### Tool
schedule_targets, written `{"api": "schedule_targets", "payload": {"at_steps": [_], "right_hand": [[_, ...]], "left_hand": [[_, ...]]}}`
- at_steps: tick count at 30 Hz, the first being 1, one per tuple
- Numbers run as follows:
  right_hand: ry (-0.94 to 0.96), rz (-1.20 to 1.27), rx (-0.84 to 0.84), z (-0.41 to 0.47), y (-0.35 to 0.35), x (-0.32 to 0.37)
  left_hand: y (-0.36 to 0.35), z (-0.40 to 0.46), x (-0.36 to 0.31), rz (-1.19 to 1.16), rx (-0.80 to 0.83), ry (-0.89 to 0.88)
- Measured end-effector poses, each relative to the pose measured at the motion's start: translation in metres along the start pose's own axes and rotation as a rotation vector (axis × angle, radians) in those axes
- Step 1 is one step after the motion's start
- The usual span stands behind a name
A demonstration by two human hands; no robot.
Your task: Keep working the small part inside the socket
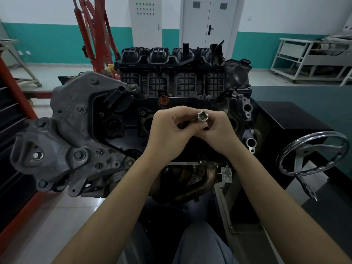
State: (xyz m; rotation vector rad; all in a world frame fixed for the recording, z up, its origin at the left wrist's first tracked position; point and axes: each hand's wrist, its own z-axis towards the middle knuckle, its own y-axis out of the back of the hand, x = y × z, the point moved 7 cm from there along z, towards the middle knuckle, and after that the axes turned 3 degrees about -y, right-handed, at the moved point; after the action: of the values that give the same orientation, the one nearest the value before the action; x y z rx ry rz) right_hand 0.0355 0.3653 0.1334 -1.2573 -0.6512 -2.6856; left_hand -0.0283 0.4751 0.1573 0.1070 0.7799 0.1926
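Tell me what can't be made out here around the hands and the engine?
- Socket, head view: only its open end shows; the right hand hides its body.
- Left hand, head view: whether its fingertips hold something small is hidden by the fingers themselves.
- Engine top below the hands: covered by both hands.
- Raised lettering on the manifold: too small to read.
- Handwheel mount: lost in dark shadow.

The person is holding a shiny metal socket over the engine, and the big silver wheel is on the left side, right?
Not quite. In the head view the silver handwheel is on the right side. The right hand does hold the shiny socket over the engine.
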Motion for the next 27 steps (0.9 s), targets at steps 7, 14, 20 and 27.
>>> {"api": "schedule_targets", "payload": {"at_steps": [7, 14, 20, 27], "right_hand": [[0.007, 0.019, -0.047, 0.0018, 0.0030, 0.0003], [0.015, -0.022, -0.033, -0.0008, -0.0006, 0.0073], [-0.010, 0.009, -0.065, 0.0006, 0.0034, 0.0001], [-0.003, 0.004, -0.040, 0.0001, 0.0001, 0.0006]], "left_hand": [[-0.0002, -0.0001, -0.0018, 0.024, 0.012, 0.008], [-0.0045, 0.0003, 0.0005, 0.012, 0.063, 0.010], [0.0017, 0.0032, -0.0029, 0.099, -0.028, -0.001], [-0.0003, 0.0003, -0.0010, 0.001, 0.037, 0.012]]}}
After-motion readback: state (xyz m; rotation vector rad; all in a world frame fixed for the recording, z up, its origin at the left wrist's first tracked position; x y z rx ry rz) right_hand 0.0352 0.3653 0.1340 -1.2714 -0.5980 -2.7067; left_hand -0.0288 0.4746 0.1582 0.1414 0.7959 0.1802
